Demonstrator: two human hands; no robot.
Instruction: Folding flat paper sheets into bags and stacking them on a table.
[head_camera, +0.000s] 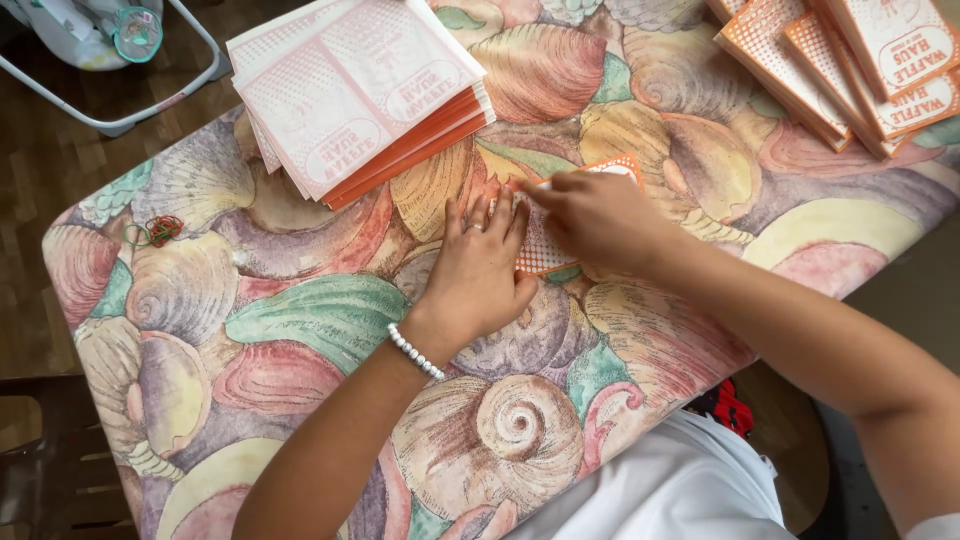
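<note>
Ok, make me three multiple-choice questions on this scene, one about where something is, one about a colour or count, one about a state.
1. Where do the rubber bands lie?
A. on the cloth near its left edge
B. on top of the flat stack
C. under the right hand

2. What colour are the beads of the bracelet on the left wrist?
A. black
B. white
C. green

3. How is the left hand placed?
A. clenched in a fist above the table
B. spread flat, pressing the orange paper piece
C. gripping the flat stack

Answers:
1. A, the small tangle sits on the shell-patterned tablecloth at the left.
2. B, pale round beads ring the wrist.
3. B, its fingers lie open on the piece, while the right hand pinches the piece's upper edge.
</note>
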